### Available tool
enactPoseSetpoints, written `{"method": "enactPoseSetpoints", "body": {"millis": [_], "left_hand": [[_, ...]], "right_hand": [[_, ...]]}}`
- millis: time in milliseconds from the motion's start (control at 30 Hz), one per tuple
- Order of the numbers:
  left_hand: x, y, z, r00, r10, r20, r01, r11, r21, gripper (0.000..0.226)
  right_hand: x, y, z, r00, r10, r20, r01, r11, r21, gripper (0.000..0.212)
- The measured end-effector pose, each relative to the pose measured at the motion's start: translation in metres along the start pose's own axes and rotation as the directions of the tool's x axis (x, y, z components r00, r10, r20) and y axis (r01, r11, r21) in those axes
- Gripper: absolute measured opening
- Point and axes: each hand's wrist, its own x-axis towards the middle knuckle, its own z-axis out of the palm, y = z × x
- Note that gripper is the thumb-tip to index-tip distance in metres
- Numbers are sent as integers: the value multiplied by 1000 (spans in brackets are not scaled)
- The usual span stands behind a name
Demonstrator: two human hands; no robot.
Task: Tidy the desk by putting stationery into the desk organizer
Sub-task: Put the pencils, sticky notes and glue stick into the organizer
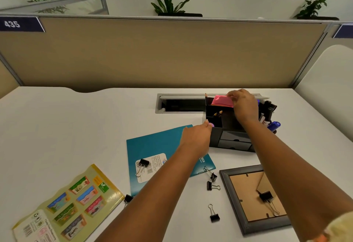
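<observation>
A white counter (76, 127) runs up to a tan cubicle partition (152, 54), with a grey cable tray (179, 104) sunk into its far edge. On it, left of centre, lies a teal folder (152, 146) carrying a black binder clip (144, 163) on its label. A yellow sticker sheet (66, 203) lies at the near left, and a grey picture frame (238, 203) lies face down at the near right with another binder clip (266, 197) on its back.

The black desk organizer (229, 140) stands in front of the cable tray, its small drawers facing the person. Markers (267, 113) stand in its right compartment, and pencils (217, 113) lie in a left one.

The right hand (244, 106) pinches a pink sticky-note pad (222, 100) by its right edge, holding it over the organizer's rear compartment. The left hand (198, 136) rests at the organizer's left front corner with fingers curled; whether it holds the small purple thing (211, 125) at its fingertips cannot be told.

Loose binder clips lie between folder and frame: one (211, 174) at the folder's corner, one (212, 186) just below it, one (214, 215) nearer the person, and one (128, 198) beside the sticker sheet.
</observation>
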Motion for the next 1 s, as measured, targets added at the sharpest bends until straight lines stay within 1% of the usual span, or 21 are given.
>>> {"method": "enactPoseSetpoints", "body": {"millis": [33, 67, 100, 133, 167, 200, 233, 267, 300, 333, 367, 400, 500, 567, 633, 700, 767, 867, 1000], "left_hand": [[0, 0, 0, 1000, 0, -1, 0, 1000, -2, 75], [0, -1, 0, 1000, 0, -3, 0, 1000, -4, 75], [0, -1, 0, 1000, 0, -4, 0, 1000, -5, 75], [0, -1, 0, 1000, 2, -6, -2, 1000, -1, 75], [0, -1, 0, 1000, 5, -10, -5, 1000, 6, 75], [0, -1, 0, 1000, 9, -12, -9, 1000, 14, 74], [0, -1, -1, 1000, 13, -14, -12, 1000, 18, 74], [0, -1, -1, 1000, 13, -18, -13, 1000, 19, 74], [0, -2, -1, 1000, 12, -21, -11, 1000, 19, 73], [0, -2, -1, 1000, 10, -24, -10, 1000, 18, 73], [0, -2, 0, 1000, 9, -23, -8, 1000, 16, 74], [0, -2, 0, 1000, 7, -22, -7, 1000, 13, 74], [0, -2, 1, 1000, 5, -27, -5, 1000, 8, 75], [2, -1, 2, 1000, 7, -30, -6, 1000, 7, 75], [3, 1, 3, 999, 7, -35, -7, 1000, 2, 75], [4, 1, 3, 999, 5, -37, -5, 1000, -1, 74], [5, 0, 3, 1000, -3, -30, 3, 1000, -1, 75], [4, 0, 3, 1000, -24, -7, 24, 1000, -1, 78], [6, 0, 5, 999, -36, -2, 36, 999, 25, 79]], "right_hand": [[1, -1, 3, 999, 10, 52, -8, 999, -42, 29], [2, -3, 4, 997, 4, 75, 2, 996, -86, 31], [2, -7, 5, 998, -24, 65, 31, 994, -104, 31], [3, -12, 6, 996, -75, 44, 78, 994, -74, 30], [4, -19, 6, 989, -137, 46, 137, 991, 1, 31], [4, -27, 6, 975, -204, 89, 196, 977, 87, 33], [6, -34, 6, 951, -260, 170, 236, 961, 146, 35], [8, -40, 8, 917, -295, 269, 260, 953, 158, 36], [10, -43, 10, 881, -312, 356, 285, 950, 129, 35], [12, -45, 12, 856, -317, 408, 313, 947, 80, 33], [12, -45, 13, 855, -312, 415, 325, 945, 39, 30], [12, -44, 13, 877, -298, 378, 310, 950, 31, 27], [5, -37, 8, 960, -198, 196, 179, 977, 112, 23], [0, -29, 1, 983, -114, 141, 92, 984, 153, 21], [-6, -22, -7, 985, -68, 156, 45, 987, 151, 20], [-11, -16, -13, 974, -60, 217, 27, 988, 150, 22], [-17, -12, -22, 971, -46, 235, -1, 981, 195, 25], [-25, -7, -39, 990, 4, 143, -45, 956, 289, 28], [-59, 5, -64, 997, 45, -64, -21, 941, 338, 19]]}}
